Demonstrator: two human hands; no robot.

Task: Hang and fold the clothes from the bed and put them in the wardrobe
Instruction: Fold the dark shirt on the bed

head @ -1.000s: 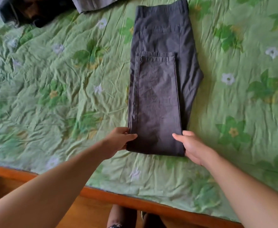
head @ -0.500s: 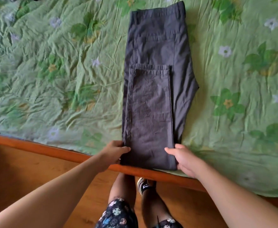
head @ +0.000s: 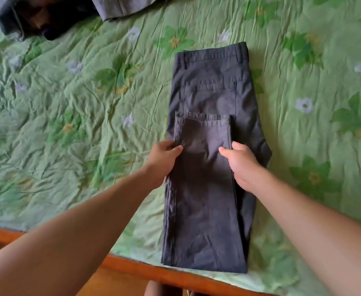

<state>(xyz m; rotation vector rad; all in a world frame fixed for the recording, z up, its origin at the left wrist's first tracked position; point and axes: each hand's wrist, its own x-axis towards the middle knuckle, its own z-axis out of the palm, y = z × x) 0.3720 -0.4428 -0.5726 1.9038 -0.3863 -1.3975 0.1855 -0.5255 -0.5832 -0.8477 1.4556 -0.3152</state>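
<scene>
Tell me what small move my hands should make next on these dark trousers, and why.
Probably fold the near end up toward the waistband. The left hand and right hand pinch both edges of the trousers mid-length, already folded once, still long.

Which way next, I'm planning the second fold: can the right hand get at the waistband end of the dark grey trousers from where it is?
Probably yes: nothing lies between the right hand and the dark grey trousers' waistband; only open fabric.
</scene>
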